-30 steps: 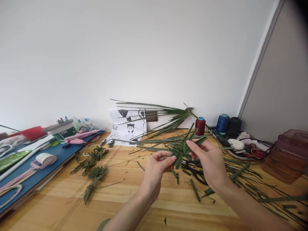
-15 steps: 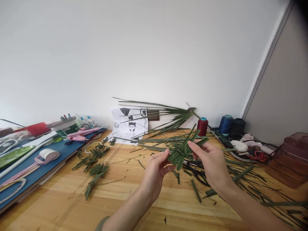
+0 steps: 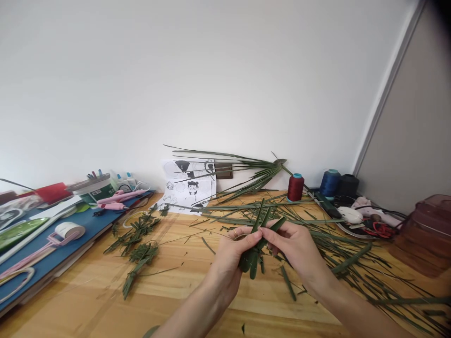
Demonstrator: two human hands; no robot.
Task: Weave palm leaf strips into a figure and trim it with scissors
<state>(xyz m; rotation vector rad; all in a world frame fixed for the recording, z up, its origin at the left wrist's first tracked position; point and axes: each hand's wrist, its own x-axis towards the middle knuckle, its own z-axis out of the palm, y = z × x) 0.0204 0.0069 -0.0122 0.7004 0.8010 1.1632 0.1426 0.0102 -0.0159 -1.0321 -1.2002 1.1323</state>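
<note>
L hand (image 3: pixel 227 256) & R hand (image 3: pixel 298 249), qty 2, both pinch 1 folded leaf piece (image 3: pixel 252 262), grips narrow, piece held above wood table (image 3: pixel 268 312); beyond, 1 red spool (image 3: pixel 295 188), 1 blue spool (image 3: pixel 330 184), 1 palm frond (image 3: pixel 268 170) by wall (image 3: pixel 246 84)

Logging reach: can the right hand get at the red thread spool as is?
Probably yes: the red thread spool stands beyond the right hand with only low palm leaf strips between. But that hand grips the folded leaf piece, so it would likely need to let go first.
</note>
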